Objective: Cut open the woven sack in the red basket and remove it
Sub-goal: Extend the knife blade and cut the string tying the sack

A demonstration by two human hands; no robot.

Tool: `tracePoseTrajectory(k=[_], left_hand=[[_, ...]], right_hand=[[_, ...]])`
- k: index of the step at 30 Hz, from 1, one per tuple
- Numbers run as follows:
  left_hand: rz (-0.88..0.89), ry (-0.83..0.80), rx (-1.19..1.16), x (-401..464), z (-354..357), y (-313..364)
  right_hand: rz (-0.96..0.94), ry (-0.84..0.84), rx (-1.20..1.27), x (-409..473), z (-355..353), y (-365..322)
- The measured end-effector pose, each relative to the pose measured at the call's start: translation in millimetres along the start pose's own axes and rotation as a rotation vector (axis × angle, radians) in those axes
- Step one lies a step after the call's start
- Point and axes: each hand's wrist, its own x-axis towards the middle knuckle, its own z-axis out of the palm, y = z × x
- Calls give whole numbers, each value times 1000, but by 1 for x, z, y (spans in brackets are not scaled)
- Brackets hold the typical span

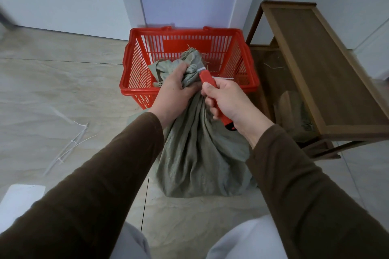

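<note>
The woven sack [197,153] hangs in front of me, its grey-green body sagging to the floor just near of the red basket [134,65], while its bunched neck rises over the basket's near rim. My left hand [174,88] is clamped around that neck, fingers curled tight into the gathered fabric just below the frayed top. My right hand [229,101] grips a red utility knife [212,92], thumb along the handle, its tip pressed against the neck right beside my left hand, where a white tie [201,69] seems to cinch it.

By my reckoning the sack is already lifted mostly clear of the basket, but it is not yet open: the neck is still gathered, so the cut is what remains, then pulling it fully away.

Loose white cable ties [69,147] lie on the tiled floor to the left, and a wooden rack [315,65] stands on the right, with another bundle [294,111] on its lower shelf. I can read no brand, label or writing anywhere, not on the knife either.
</note>
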Motion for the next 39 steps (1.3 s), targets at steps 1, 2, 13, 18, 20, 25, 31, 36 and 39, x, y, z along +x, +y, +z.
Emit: tracePoseTrajectory(k=[1,2,13,18,20,25,31,36,39], left_hand=[[9,5,36,1,-3,0],[14,10,72,2,-6,0],[37,70,272,8,-10,0],[32,75,313,6,-10,5],[16,82,309,4,-12,4],[-40,68,295,4,-8,8],[-278,191,231,0,-41,-9],[-237,0,-78,0,-12,16],[-264,-31,-290,-1,-27,12]], right_hand=[[-25,38,-99,1,1,0],[-46,68,-208,1,2,0],[-103,254,-670,-13,3,-5],[-105,271,-696,-13,4,-5],[-114,282,-714,-13,2,-6],[-123,271,-782,-18,10,-10],[-83,442,-487,-26,-26,-26],[-194,333,-466,-14,22,-33],[-153,311,-112,-10,9,-20]])
